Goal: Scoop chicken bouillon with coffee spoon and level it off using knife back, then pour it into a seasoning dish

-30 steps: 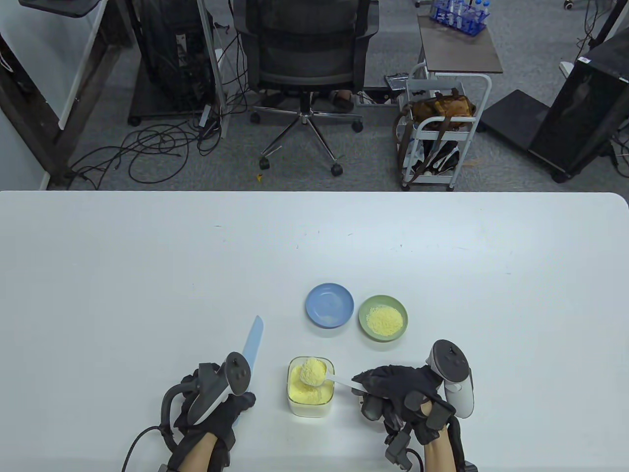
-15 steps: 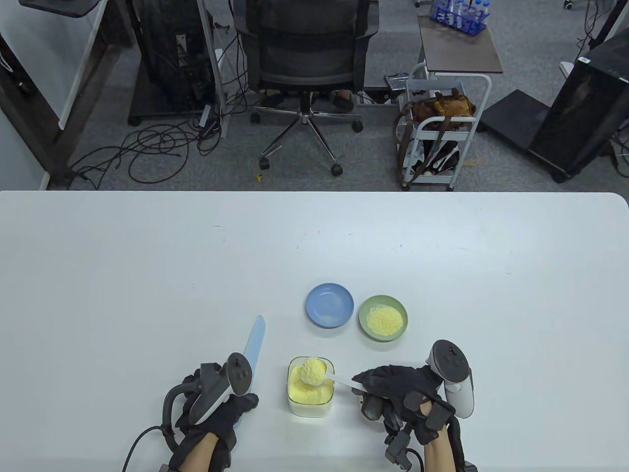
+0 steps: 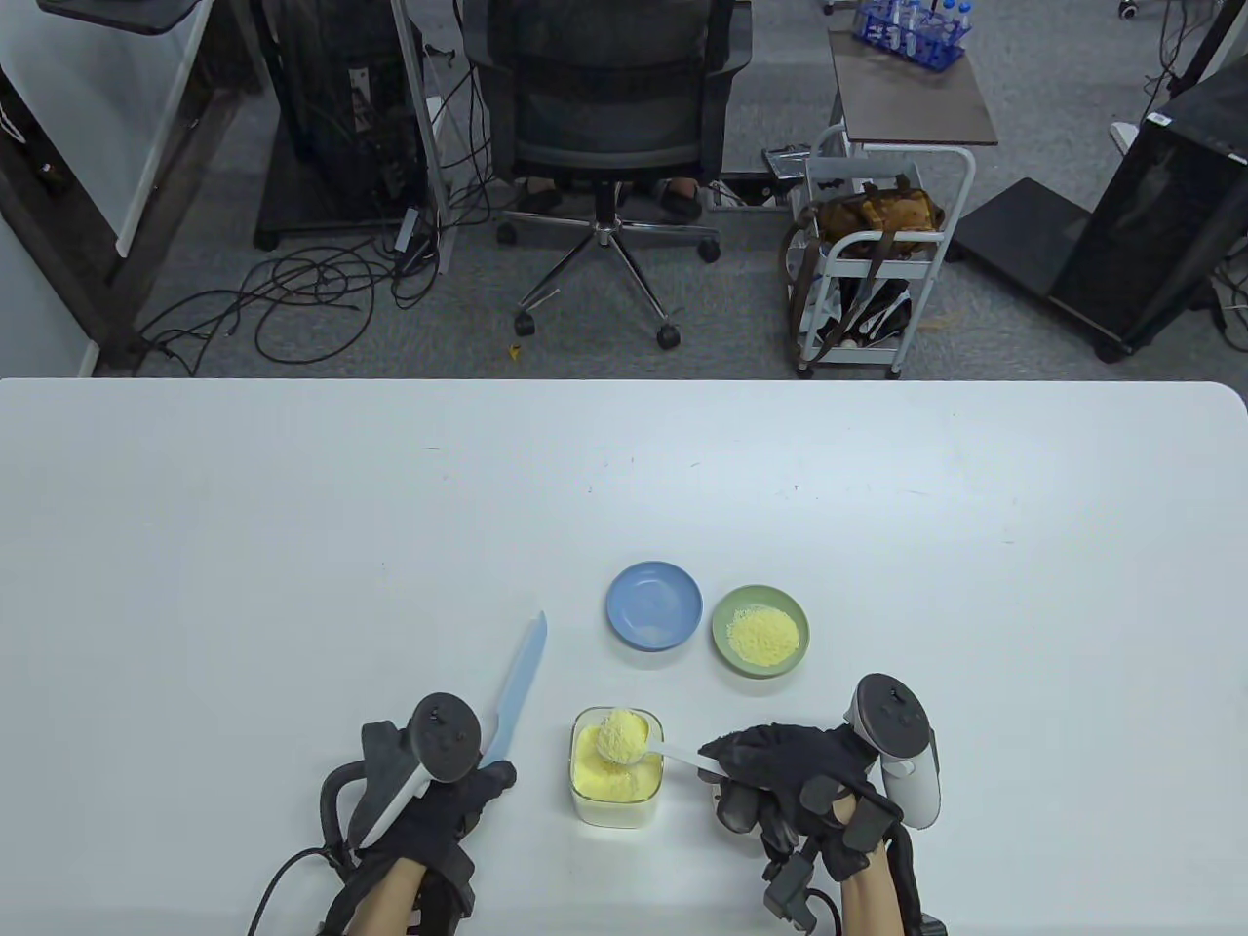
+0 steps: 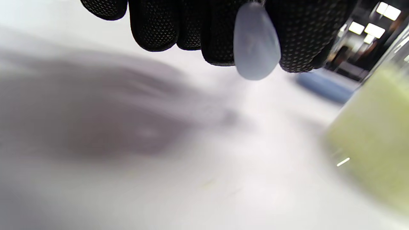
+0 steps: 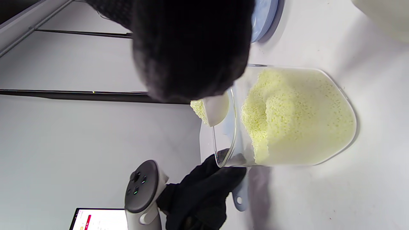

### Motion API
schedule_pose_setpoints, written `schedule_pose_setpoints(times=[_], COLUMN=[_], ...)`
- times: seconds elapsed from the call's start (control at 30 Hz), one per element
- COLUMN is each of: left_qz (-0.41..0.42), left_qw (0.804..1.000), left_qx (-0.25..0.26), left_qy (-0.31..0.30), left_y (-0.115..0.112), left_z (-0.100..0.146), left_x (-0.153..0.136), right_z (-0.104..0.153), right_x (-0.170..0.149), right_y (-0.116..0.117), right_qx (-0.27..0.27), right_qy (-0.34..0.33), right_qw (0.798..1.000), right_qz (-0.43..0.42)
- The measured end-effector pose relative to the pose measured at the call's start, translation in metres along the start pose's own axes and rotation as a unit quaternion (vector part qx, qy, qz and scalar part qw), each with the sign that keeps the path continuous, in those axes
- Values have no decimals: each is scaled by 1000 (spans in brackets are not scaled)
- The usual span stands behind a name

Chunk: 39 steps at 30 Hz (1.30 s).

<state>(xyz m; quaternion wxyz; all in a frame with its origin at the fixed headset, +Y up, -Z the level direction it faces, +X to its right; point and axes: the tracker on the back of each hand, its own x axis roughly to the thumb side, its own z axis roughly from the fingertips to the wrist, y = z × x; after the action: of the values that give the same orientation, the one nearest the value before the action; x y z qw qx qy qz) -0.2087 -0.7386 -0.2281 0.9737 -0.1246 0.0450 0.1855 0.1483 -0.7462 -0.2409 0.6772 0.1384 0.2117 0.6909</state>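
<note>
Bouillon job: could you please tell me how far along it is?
Scooping looks done: the right hand holds the coffee spoon, heaped, above the container. In hand: the left hand grips the knife, blade clear of the spoon. Left: levelling, then pouring; the blue dish is empty.

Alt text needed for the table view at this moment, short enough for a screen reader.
Right hand holds a white spoon heaped with yellow bouillon over a clear container of it, while the left hand grips a pale blue knife beside it. Behind sit an empty blue dish and a green dish holding bouillon.
</note>
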Motion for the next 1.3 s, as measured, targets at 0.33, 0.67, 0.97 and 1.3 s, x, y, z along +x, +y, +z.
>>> schedule_pose_setpoints(times=[0.33, 0.67, 0.97, 1.3], left_qz=[184, 91, 70, 82], left_qw=[954, 964, 968, 970], left_qx=[-35, -28, -23, -47], left_qy=[-236, -248, -239, -222], left_y=[14, 1, -3, -2], left_z=[26, 33, 34, 23], left_x=[32, 50, 53, 41], right_z=[0, 0, -1, 0], right_x=[1, 1, 2, 1], right_y=[0, 1, 2, 1], right_qx=[-7, -5, 1, 5], right_qy=[-2, -2, -9, -11], right_qw=[1000, 1000, 1000, 1000], right_qz=[-6, -6, -9, -2])
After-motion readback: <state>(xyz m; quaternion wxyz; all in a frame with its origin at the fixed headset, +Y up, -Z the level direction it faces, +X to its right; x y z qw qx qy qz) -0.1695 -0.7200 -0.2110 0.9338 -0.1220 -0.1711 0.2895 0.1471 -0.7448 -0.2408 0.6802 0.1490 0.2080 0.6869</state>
